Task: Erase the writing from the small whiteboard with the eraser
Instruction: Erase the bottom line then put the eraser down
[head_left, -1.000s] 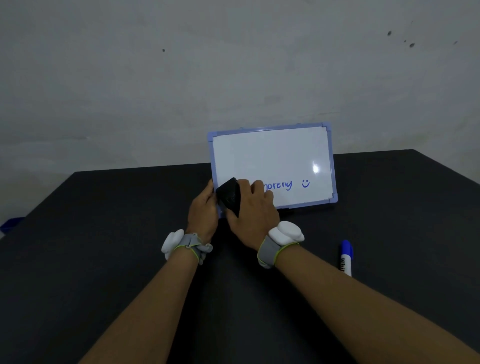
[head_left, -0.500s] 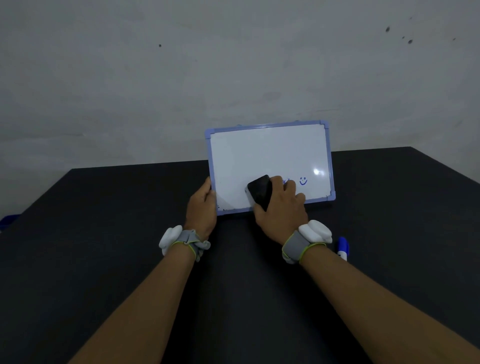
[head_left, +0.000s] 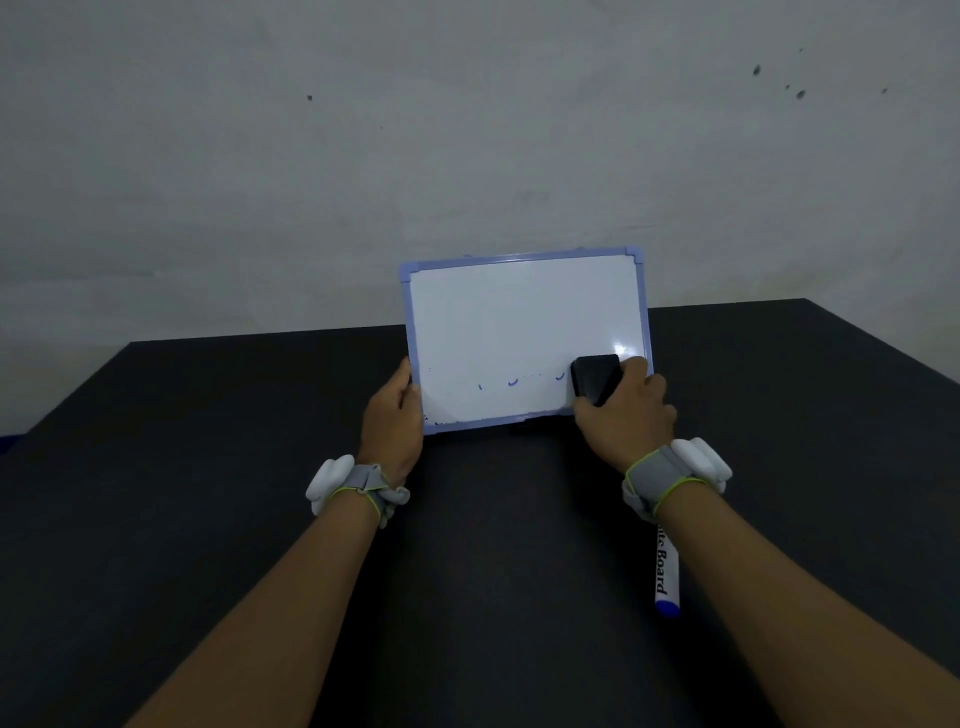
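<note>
Right hand grasping eraser has swept across to whiteboard lower right corner, mid-worktop; the word is mostly gone, faint blue flecks apparently remain; left hand clenched on left frame; another pass needed.

The right hand covers the whiteboard's lower right corner and part of the eraser. The right wrist hides the marker's upper end, cutting its label. Leftover blue strokes are too small to read.
</note>
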